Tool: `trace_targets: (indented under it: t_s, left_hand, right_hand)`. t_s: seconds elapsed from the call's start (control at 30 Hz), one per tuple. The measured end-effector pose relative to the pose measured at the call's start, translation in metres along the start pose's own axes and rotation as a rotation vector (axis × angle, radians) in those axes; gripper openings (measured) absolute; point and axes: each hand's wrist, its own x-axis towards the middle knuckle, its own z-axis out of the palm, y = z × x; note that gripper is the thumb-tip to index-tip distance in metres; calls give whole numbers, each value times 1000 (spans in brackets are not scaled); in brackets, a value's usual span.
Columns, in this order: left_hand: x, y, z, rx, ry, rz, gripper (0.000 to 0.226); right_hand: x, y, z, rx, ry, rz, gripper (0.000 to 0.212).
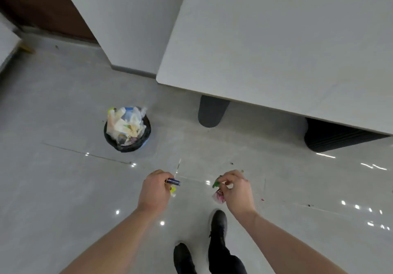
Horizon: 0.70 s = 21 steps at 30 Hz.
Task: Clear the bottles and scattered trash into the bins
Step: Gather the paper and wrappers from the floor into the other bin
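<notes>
Both hands are held out over the grey tiled floor, each carrying small trash. The left hand has its fingers curled around a dark blue wrapper that pokes out toward the right, with a yellow-green scrap showing just beneath the fingers. The right hand pinches a green scrap between thumb and fingertips, while a pink and white wrapper is tucked under the same hand against the palm. The 2 hands are apart, with bare floor between them.

Ahead and to the left stands a round bin lined with a black bag, well apart from the hands. It is heaped with crumpled plastic and paper trash that rises above its rim.

To the upper right a white table fills the corner of the view, with a dark grey rounded leg beneath its edge. 2 black shoes stand on the floor below the hands. A few tiny specks lie on the tiles to the right of the right hand; what they are is too small to tell.
</notes>
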Motion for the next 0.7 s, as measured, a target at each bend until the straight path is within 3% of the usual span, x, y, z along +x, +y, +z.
trace_targets:
  t_s: [0.2,0.43,0.7]
  left_hand:
    - [60,-31,-73,3,84,-114,32]
    - [131,-103,-135,-11,178,-256,32]
    - [244,-200,-164,10,95,-294,27]
  right_hand:
    - [67,-103,37,143,-88,-33,25]
    - [139,-200,121,133,-207,-128,22]
    - [227,-268,241,53,-218,-114,17]
